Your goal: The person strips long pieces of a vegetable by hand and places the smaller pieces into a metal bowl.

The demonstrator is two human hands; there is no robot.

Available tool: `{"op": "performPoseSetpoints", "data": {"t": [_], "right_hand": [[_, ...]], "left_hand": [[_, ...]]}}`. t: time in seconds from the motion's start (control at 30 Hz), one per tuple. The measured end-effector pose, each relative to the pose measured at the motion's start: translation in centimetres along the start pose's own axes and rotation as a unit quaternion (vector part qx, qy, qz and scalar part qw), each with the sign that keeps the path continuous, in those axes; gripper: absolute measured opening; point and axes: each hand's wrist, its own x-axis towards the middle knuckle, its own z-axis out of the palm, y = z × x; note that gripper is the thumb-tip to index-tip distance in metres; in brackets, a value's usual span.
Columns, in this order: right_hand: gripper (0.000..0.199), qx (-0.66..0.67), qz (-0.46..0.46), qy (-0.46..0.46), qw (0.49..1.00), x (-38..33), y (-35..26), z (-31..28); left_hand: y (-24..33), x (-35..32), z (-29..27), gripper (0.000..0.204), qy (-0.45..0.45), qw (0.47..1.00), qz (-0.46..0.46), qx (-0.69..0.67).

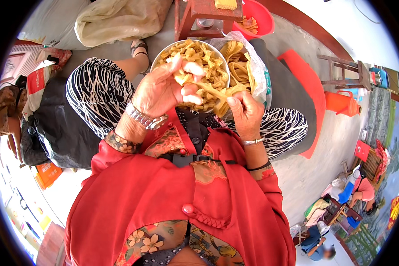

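Note:
A flat, yellow-brown food strip [215, 91] is stretched between my two hands. My left hand [162, 88], wearing a metal watch at the wrist, has its fingers curled round the strip's left end. The right end is pinched between thumb and fingers of my right hand [247, 113], which has a bangle on its wrist. Just beyond and beneath my hands is a round metal-rimmed bowl [154, 62] heaped with short, knotted-looking yellow pieces [195, 51]. Beside it on the right, a clear plastic bag [258, 66] holds longer folded strips [237, 66].
A reddish wooden stool [188, 20] stands past the bowl, near a red basin [264, 20] with some pieces inside. A pale sack [119, 22] lies at the far left. To the right are a red mat [303, 80], an orange jug [341, 104] and a wooden stool [363, 75].

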Motion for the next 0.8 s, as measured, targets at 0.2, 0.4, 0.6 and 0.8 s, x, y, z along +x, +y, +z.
{"op": "performPoseSetpoints", "data": {"t": [0.2, 0.4, 0.6, 0.8], "right_hand": [[0.022, -0.017, -0.010, 0.012, 1.000, 1.1, 0.9, 0.8], [0.022, 0.057, 0.114, -0.138, 0.982, 1.2, 1.2, 2.4], [0.030, 0.215, 0.241, -0.280, 0.904, 3.7, -0.8, 3.5], [0.031, 0.123, 0.017, -0.198, 0.972, 6.5, -1.5, 2.2]], "left_hand": [[-0.3, 1.2, 0.1, 0.048, 0.111, 0.945, 0.039, 0.306], [0.1, 1.1, -1.0, 0.030, 0.146, 0.930, -0.052, 0.334], [0.9, 1.6, -1.0, 0.012, 0.164, 0.928, -0.030, 0.333], [4.1, 2.0, -1.1, 0.007, 0.148, 0.955, 0.086, 0.241]]}}
